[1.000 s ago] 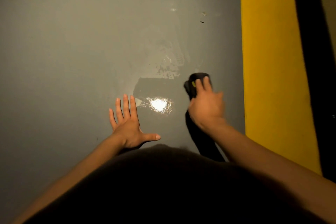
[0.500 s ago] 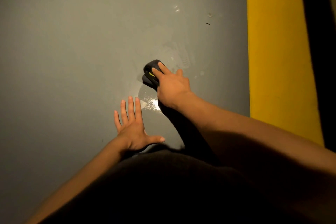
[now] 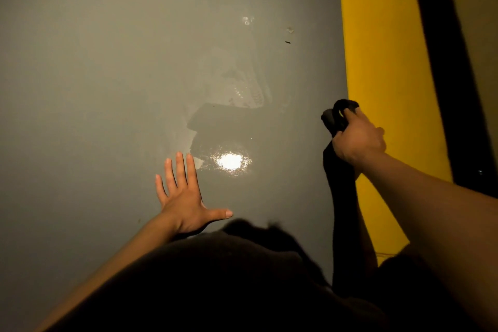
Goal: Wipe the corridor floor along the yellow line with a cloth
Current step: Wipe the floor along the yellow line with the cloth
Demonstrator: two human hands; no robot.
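Observation:
A dark bunched cloth (image 3: 332, 116) is pressed on the grey corridor floor (image 3: 107, 75) right at the left edge of the broad yellow line (image 3: 382, 62). My right hand (image 3: 357, 139) is shut on the cloth, fingers over its top. My left hand (image 3: 183, 197) lies flat on the floor to the left, fingers spread, holding nothing. Between the hands the floor shows wet smears and a bright glare spot (image 3: 230, 162).
A dark strip (image 3: 444, 62) runs along the far side of the yellow line at the right. Small specks (image 3: 287, 42) and droplets (image 3: 247, 20) dot the grey floor farther ahead. My dark clothing fills the bottom of the view.
My right hand has swept the cloth from the wet patch in the middle rightward to the edge of the yellow line. My left hand has stayed planted.

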